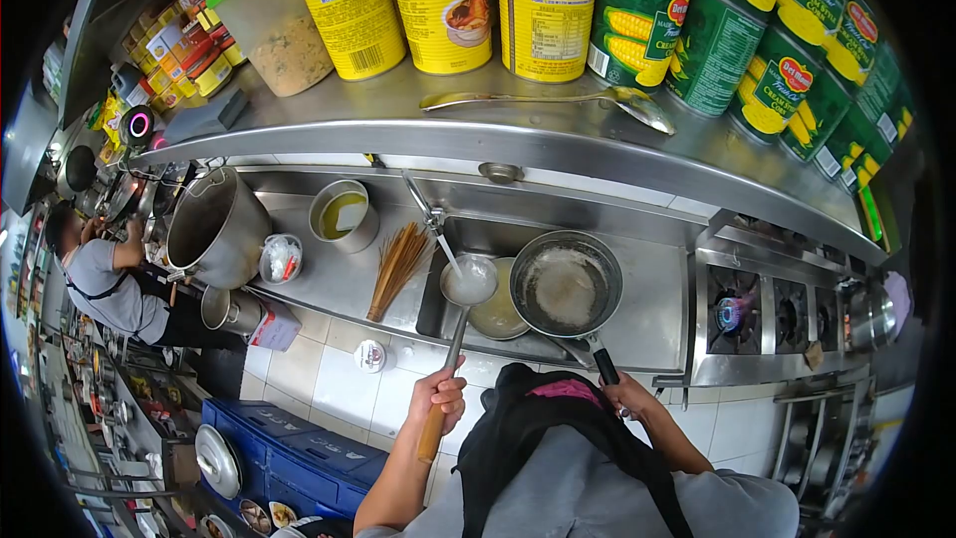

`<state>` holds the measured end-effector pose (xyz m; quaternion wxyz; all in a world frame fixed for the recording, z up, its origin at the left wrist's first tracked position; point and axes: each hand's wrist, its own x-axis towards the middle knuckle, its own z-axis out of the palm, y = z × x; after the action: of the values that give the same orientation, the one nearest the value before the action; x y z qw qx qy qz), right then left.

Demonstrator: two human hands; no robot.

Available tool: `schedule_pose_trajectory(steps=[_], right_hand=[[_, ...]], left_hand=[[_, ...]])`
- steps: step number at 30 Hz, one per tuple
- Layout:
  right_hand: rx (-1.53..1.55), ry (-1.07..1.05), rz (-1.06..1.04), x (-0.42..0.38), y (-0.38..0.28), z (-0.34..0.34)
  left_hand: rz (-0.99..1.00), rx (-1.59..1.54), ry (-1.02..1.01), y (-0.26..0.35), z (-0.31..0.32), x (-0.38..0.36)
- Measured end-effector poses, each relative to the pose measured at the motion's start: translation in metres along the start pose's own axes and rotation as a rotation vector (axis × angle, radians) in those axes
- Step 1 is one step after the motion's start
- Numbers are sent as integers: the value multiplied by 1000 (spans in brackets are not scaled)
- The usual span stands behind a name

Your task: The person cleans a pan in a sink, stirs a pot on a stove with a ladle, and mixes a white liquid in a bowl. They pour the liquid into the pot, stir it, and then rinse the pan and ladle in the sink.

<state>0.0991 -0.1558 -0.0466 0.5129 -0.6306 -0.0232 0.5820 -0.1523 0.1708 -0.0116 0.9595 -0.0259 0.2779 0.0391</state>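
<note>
My left hand [438, 401] is wrapped around the wooden handle of a ladle [469, 282]. Its round metal bowl sits under the running tap [436, 221], and water pours into it. My right hand [627, 395] grips the black handle of a frying pan [565, 286], which is over the right part of the sink [429, 311]. Whitish, cloudy wet residue covers the middle of the pan. Partly hidden behind ladle and pan, a round vessel [495, 317] with cloudy liquid stands in the sink. A bamboo brush [398, 272] lies left of the sink.
On the right, a gas burner [732, 313] burns blue. Left on the counter stand a pot of yellowish liquid [344, 214] and a big stockpot [216, 229]. Overhead, a steel shelf [378, 118] holds cans and a spoon [558, 100]. Another person [119, 284] works far left.
</note>
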Motion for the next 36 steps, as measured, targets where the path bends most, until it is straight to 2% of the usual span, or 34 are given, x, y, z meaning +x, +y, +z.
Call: schedule_pose_trajectory(steps=[9,11,12,14,15,16,18,19,20,22,23,24,26,27,28,30,31,36], right_hand=[[-154,33,-14,17,13,-7],[-124,28,-1,13,6,-1],[-100,17,12,12,3,0],[-96,5,11,12,2,0],[-91,-9,10,12,2,0],[-92,-9,11,13,1,0],[-91,-26,-7,12,0,0],[-91,-26,-7,11,-1,0],[-94,-29,-6,10,-3,1],[-97,-37,-6,10,-5,3],[-110,-34,-13,10,-5,3],[-125,-30,-19,10,-6,3],[-120,-24,-12,9,-7,5],[-111,-14,-2,9,-7,5],[-114,-17,-1,10,-5,5],[-65,0,-18,12,-1,4],[-66,-1,-16,13,0,3],[-59,-10,-32,12,1,0]], left_hand=[[2,258,82,-7,20,-6],[32,498,73,-9,27,-5],[29,499,72,-14,30,-5],[153,1100,237,-28,39,-5],[202,1289,221,-28,24,-2],[202,1289,222,-31,16,-1],[788,2131,285,-36,2,1],[614,2130,392,-36,15,-4],[613,2131,393,-33,6,3],[923,2067,295,-21,-8,16],[522,1711,429,-17,-1,14],[528,1708,432,-10,2,17],[235,912,294,3,4,20],[207,718,257,4,5,21],[211,715,258,7,2,21],[82,275,127,16,-11,21],[56,185,96,19,-16,23],[20,50,-1,20,-34,26]])
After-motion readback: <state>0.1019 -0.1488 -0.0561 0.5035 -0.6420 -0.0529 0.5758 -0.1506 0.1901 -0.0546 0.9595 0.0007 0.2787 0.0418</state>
